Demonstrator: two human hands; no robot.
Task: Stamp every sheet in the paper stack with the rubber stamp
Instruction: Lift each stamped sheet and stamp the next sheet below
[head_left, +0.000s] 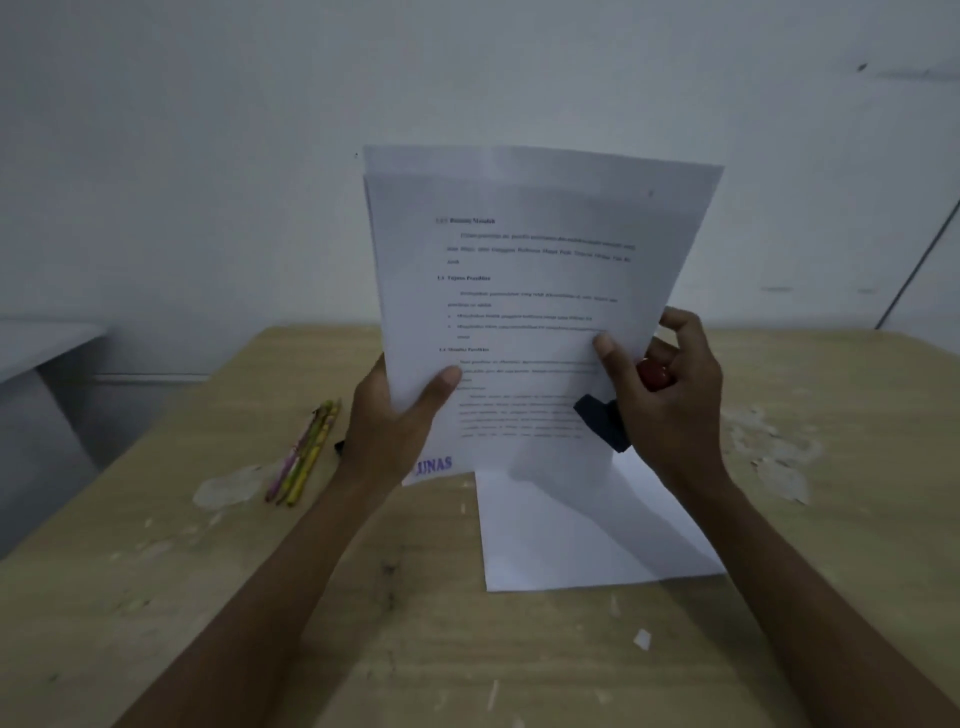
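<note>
Both hands hold a stack of printed sheets (524, 291) upright above the table. My left hand (395, 421) grips its lower left edge, thumb on the front page, just above a purple stamp mark (434, 464) reading "UNAS". My right hand (670, 395) pinches the lower right edge with the thumb and also holds the rubber stamp (605, 423), whose dark base points down-left and red top (655, 373) shows between the fingers. One blank-looking white sheet (587, 535) lies flat on the table below.
The wooden table (467, 649) has worn, flaking patches at left and right and a paper scrap (642, 639) near the front. Several coloured pencils (304, 452) lie to the left of my left hand. A pale wall stands close behind the table.
</note>
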